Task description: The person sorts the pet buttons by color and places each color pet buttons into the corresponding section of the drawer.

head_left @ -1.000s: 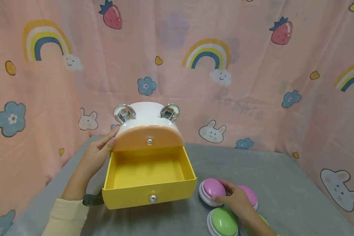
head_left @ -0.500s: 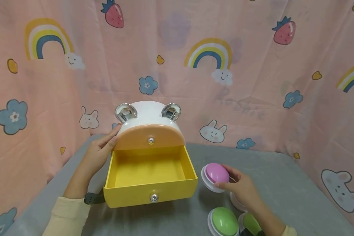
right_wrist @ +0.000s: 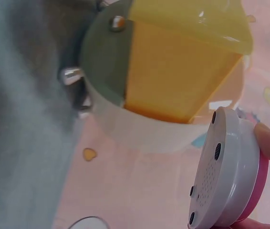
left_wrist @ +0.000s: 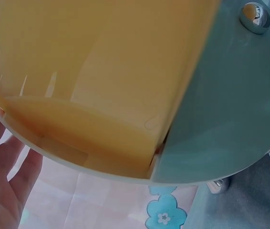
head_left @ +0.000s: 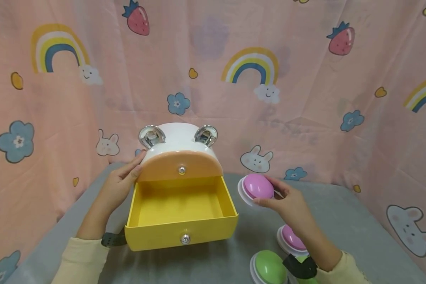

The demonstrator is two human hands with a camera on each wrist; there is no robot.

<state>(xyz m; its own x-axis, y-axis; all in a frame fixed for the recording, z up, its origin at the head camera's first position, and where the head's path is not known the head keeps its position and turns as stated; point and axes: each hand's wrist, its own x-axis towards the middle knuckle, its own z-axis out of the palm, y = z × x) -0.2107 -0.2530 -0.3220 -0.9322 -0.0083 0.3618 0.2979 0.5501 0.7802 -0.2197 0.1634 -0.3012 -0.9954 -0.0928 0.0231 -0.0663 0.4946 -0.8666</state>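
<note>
My right hand [head_left: 291, 201] holds a pink-topped buzzer button [head_left: 258, 186] above the table, thumb on the near side and fingers round the back. Its white underside [right_wrist: 218, 167] shows speaker holes and dark pads in the right wrist view. To its left stands a white drawer box [head_left: 179, 136] with silver ears and an orange upper front [head_left: 163, 169]. Its yellow drawer [head_left: 156, 240] is pulled out and bare inside. My left hand [head_left: 118, 185] rests along the box's left side with extended fingers. A teal lower front [left_wrist: 225, 100] appears in the left wrist view.
On the grey table [head_left: 326, 205], another pink buzzer [head_left: 294, 237] lies below my right forearm. A green buzzer [head_left: 269, 267] sits at the front, with a second green one [head_left: 307, 281] mostly hidden under the wristband. Pink printed curtain [head_left: 213, 98] surrounds the table.
My right hand has lifted the pink buzzer off the table and raised it beside the box, uncovering the other pink one. The left hand, box and drawer stay in place.
</note>
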